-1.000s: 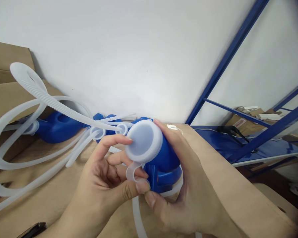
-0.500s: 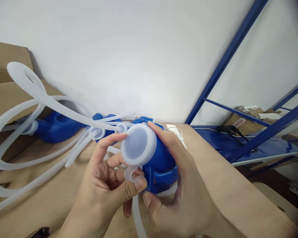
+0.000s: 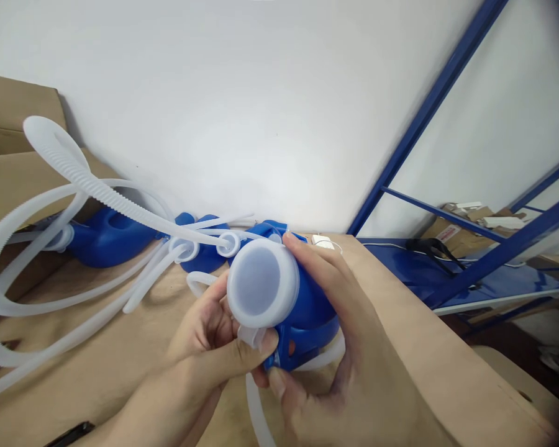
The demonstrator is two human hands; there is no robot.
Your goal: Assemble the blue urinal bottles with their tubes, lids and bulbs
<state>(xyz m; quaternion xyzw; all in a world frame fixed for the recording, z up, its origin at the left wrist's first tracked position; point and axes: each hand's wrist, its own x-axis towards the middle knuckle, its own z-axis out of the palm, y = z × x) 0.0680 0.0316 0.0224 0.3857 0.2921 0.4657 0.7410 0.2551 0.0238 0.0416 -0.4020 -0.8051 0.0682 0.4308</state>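
Note:
A blue plastic urinal bottle is held up in front of me, its mouth tilted toward me and covered by a round translucent white cap. My right hand wraps round the bottle's right side, fingers over the top and thumb low by the blue handle. My left hand is closed at the lower left of the cap. Its thumb presses the cap's small translucent strap near the handle, and the other fingers are partly hidden behind. A white hose hangs below the bottle.
More blue bottles with white caps lie along the wall. Ribbed white hoses loop over the left side of the wooden table. Cardboard boxes stand at the left, a blue metal rack at the right.
My left fingers have drawn in from the cap's rim, and the strap is now pressed down toward the handle under the thumb. The bottle has shifted slightly down and right.

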